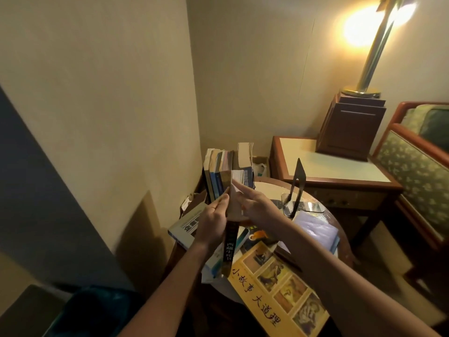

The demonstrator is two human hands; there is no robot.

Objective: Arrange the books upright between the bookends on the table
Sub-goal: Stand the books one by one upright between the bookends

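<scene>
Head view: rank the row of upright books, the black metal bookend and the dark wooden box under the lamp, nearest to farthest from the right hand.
1. Row of upright books: just beyond the right hand, towards the wall.
2. Black metal bookend: to its right, on the round table.
3. Dark wooden box: far right, on the side table.

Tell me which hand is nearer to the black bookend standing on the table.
Right. The right hand is just left of the bookend; the left hand is farther left, beyond the held book.
</scene>
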